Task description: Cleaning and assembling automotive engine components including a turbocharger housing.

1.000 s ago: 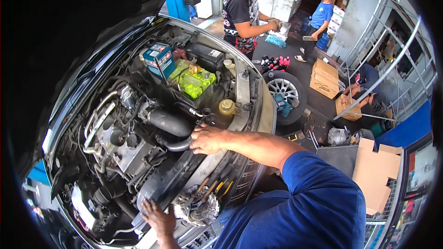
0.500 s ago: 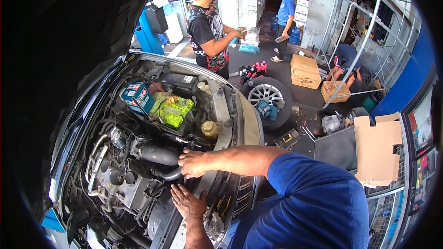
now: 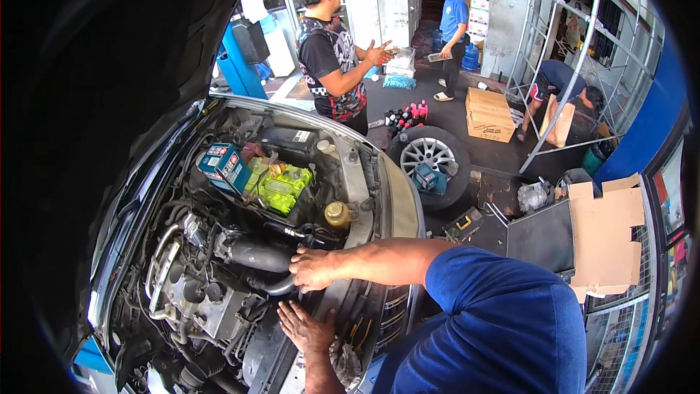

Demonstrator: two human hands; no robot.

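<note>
My right hand [image 3: 313, 270] reaches in from the right, fingers curled over the front end of a thick black air hose [image 3: 260, 254] in an open car engine bay. A thinner curved pipe [image 3: 271, 287] runs just below that hand. My left hand [image 3: 305, 327] lies flat, fingers spread, on the dark panel behind the car's front edge; its palm holds nothing. Left of both hands is the grey engine [image 3: 208, 306] with its pipes. Farther back a blue-green box [image 3: 224, 168] and a bright yellow-green package [image 3: 283, 188] sit on the engine bay. What lies under my right palm is hidden.
The raised hood [image 3: 124, 36] looms at left. Beyond the bumper lie a wheel [image 3: 430, 164], a carton [image 3: 488, 114] and flattened cardboard [image 3: 605, 230]. Two people [image 3: 332, 51] [image 3: 453, 29] stand behind; another [image 3: 558, 91] bends near metal scaffolding [image 3: 587, 44].
The view has shifted slightly; my hands keep nearly the same places. The bending person has tilted a small carton up. The nearer standing person's hands have come up, and the farther one has turned.
</note>
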